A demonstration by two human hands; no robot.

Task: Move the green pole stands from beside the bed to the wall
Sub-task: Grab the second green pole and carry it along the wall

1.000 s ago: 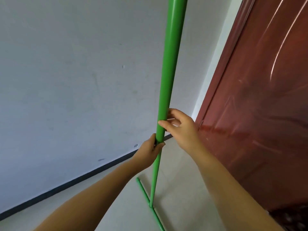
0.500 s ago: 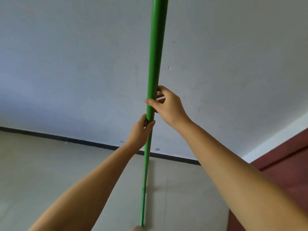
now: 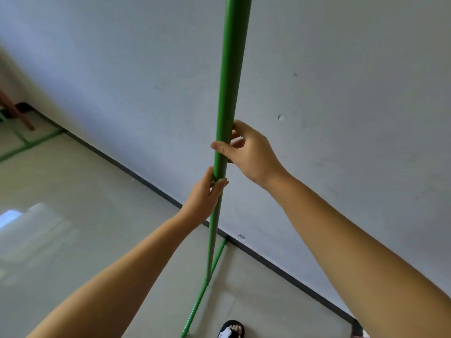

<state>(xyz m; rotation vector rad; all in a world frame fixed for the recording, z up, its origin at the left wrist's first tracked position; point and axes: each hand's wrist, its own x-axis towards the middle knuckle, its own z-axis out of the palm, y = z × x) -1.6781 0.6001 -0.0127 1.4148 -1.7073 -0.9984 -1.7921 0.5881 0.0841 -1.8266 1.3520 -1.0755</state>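
A tall green pole stand stands upright in the middle of the view, its top out of frame. Its green base bar lies on the floor, one end touching the dark skirting of the white wall. My left hand is wrapped around the thinner lower tube just under the joint. My right hand grips the thicker upper tube just above it, thumb across the front.
Pale tiled floor spreads to the left. At the far left, green bars of another stand lie on the floor beside a brown wooden leg. My sandalled foot is by the base bar.
The view has swung left: the red door has gone out of frame and the far-left corner has appeared. Both hands keep the same grip, and the base bar now reaches the skirting.
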